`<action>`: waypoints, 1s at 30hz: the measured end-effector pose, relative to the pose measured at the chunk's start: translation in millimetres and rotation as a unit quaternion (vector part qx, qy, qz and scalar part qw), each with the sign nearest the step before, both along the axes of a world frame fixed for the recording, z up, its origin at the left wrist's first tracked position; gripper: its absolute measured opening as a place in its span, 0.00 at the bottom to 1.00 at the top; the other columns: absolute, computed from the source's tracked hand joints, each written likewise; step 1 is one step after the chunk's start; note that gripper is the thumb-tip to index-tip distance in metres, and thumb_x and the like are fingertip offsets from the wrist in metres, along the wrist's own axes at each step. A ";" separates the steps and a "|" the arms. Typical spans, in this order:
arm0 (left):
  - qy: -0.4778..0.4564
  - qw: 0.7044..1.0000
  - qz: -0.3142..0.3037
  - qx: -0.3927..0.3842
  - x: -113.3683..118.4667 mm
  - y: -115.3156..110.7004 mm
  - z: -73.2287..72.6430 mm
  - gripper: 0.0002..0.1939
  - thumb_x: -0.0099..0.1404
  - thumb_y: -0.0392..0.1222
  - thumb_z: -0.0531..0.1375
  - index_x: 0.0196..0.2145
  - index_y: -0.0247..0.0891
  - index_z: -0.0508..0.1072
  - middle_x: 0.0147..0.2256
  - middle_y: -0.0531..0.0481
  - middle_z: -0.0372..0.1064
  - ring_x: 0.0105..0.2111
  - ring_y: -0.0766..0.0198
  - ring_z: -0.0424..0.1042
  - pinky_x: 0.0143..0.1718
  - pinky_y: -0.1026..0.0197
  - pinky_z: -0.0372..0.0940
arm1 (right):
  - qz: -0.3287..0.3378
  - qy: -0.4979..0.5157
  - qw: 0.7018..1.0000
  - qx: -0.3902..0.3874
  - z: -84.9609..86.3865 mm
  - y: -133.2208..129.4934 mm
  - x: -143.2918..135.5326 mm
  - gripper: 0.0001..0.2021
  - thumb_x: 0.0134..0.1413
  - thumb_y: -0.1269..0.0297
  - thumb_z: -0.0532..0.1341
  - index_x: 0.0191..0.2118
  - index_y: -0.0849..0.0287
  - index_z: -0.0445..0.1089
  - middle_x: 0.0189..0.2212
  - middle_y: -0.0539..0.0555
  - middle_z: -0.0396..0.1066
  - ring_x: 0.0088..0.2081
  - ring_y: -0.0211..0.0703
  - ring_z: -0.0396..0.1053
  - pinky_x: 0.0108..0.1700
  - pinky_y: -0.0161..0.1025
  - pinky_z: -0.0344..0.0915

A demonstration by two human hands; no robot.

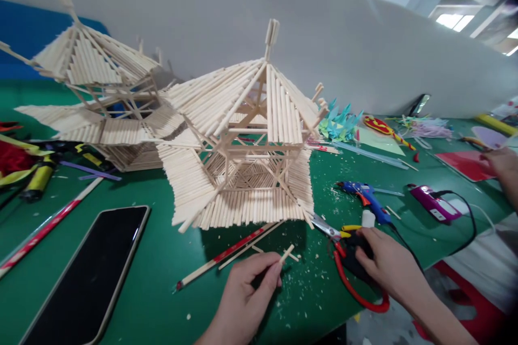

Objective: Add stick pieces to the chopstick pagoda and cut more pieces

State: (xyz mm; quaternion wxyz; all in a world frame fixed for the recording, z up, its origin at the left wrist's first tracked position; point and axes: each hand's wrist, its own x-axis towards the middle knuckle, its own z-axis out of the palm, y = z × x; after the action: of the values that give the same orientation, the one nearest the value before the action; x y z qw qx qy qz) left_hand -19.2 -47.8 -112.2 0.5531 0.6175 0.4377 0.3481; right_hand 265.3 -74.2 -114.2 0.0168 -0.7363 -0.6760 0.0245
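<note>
My left hand [253,285] pinches a short wooden stick [287,253] between thumb and fingers, in front of a small pavilion model [243,207] built from thin wooden sticks. At the right, the fingers of my right hand [390,259] close over a black-and-yellow-handled tool [351,229]; its working end is hidden. Red-handled scissors [342,267] lie against that tool, blades towards the model. Between my left hand and the model lie a longer stick with a red wrapper [238,248] and a few thin sticks. Wood crumbs dot the green table [307,302].
A second stick pavilion [101,124] stands back left, with a phone [87,275] at the front left. Past my right hand are a blue glue gun [370,199] with a cord and a purple device [434,204]. Another person's hand [504,164] reaches in at far right.
</note>
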 end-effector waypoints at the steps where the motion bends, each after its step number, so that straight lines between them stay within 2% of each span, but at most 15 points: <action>1: -0.004 1.000 0.002 -0.006 0.0 0.6 0.0 0.12 0.60 0.44 0.53 0.25 0.37 0.71 0.20 0.53 0.63 0.22 0.68 0.62 0.25 0.68 0.57 | -0.004 -0.001 1.000 0.005 0.4 -1.3 0.1 0.11 0.52 0.64 0.48 0.38 0.61 0.63 0.36 0.59 0.68 0.35 0.52 0.69 0.35 0.46 0.65; 6: -0.023 0.998 0.009 -0.055 1.3 2.1 1.1 0.12 0.58 0.46 0.54 0.23 0.37 0.71 0.19 0.53 0.63 0.22 0.68 0.61 0.25 0.67 0.56 | -0.019 0.055 0.997 0.042 10.4 -13.0 3.3 0.15 0.55 0.60 0.46 0.44 0.61 0.60 0.43 0.61 0.66 0.40 0.48 0.70 0.40 0.44 0.67; 9: -0.038 0.995 0.014 -0.096 1.7 2.4 2.2 0.13 0.57 0.46 0.55 0.23 0.36 0.71 0.19 0.54 0.62 0.21 0.69 0.58 0.23 0.67 0.53 | -0.049 0.141 0.989 0.003 16.3 -28.6 12.4 0.17 0.55 0.57 0.47 0.45 0.60 0.61 0.44 0.60 0.69 0.43 0.49 0.69 0.43 0.43 0.67; 13: -0.072 0.983 0.026 -0.166 1.5 3.5 2.7 0.13 0.57 0.49 0.55 0.27 0.35 0.71 0.19 0.55 0.62 0.18 0.72 0.53 0.18 0.68 0.47 | -0.086 0.240 0.965 -0.062 4.4 -61.6 29.0 0.23 0.51 0.53 0.52 0.50 0.60 0.62 0.51 0.60 0.65 0.51 0.53 0.63 0.49 0.43 0.63; 15: -0.092 0.976 0.032 -0.195 1.6 3.9 2.4 0.14 0.58 0.49 0.55 0.29 0.35 0.70 0.18 0.55 0.62 0.17 0.72 0.52 0.17 0.68 0.46 | -0.056 0.281 0.955 -0.078 -5.9 -74.2 28.8 0.26 0.47 0.53 0.56 0.51 0.62 0.62 0.51 0.61 0.64 0.51 0.56 0.62 0.50 0.44 0.62; 18: -0.112 0.969 0.038 -0.215 2.0 4.0 2.2 0.13 0.57 0.49 0.56 0.28 0.34 0.70 0.19 0.56 0.62 0.17 0.74 0.52 0.17 0.68 0.46 | 0.004 0.310 0.944 -0.115 -10.2 -77.5 7.6 0.30 0.39 0.56 0.61 0.51 0.63 0.62 0.49 0.63 0.66 0.50 0.58 0.64 0.49 0.44 0.63; 22: -0.126 0.965 0.045 -0.224 2.2 3.9 3.2 0.13 0.56 0.48 0.57 0.28 0.33 0.71 0.19 0.55 0.63 0.17 0.74 0.52 0.18 0.68 0.46 | 0.007 0.369 0.920 -0.132 10.0 -61.7 -38.7 0.28 0.39 0.60 0.61 0.49 0.60 0.58 0.41 0.58 0.72 0.48 0.53 0.66 0.43 0.36 0.67; 24: -0.130 0.964 0.042 -0.228 2.1 4.2 4.0 0.12 0.56 0.47 0.58 0.28 0.33 0.71 0.19 0.55 0.63 0.17 0.74 0.53 0.18 0.68 0.46 | 0.002 0.371 0.918 -0.137 21.0 -53.7 -54.7 0.27 0.37 0.62 0.61 0.48 0.59 0.58 0.41 0.57 0.72 0.46 0.52 0.67 0.41 0.34 0.67; 27: -0.134 0.963 0.038 -0.232 1.7 5.0 4.0 0.12 0.55 0.47 0.59 0.26 0.33 0.72 0.19 0.54 0.64 0.17 0.74 0.53 0.19 0.68 0.47 | -0.010 0.339 0.925 -0.172 28.9 -46.5 -65.5 0.28 0.37 0.66 0.60 0.49 0.62 0.56 0.44 0.60 0.71 0.45 0.51 0.68 0.41 0.35 0.66; 30: -0.143 0.961 0.030 -0.233 1.0 5.0 1.8 0.12 0.55 0.47 0.60 0.27 0.33 0.72 0.20 0.54 0.65 0.18 0.73 0.54 0.19 0.68 0.48 | -0.018 0.323 0.925 -0.200 28.5 -44.1 -69.8 0.30 0.37 0.69 0.58 0.52 0.64 0.53 0.43 0.61 0.71 0.44 0.50 0.69 0.41 0.37 0.66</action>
State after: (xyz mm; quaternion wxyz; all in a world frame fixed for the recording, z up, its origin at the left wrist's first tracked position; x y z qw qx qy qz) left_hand -18.2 -42.8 -110.4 0.7281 0.4016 0.4412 0.3375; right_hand 195.6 -118.3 -85.8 0.0871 -0.6885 -0.6014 0.3958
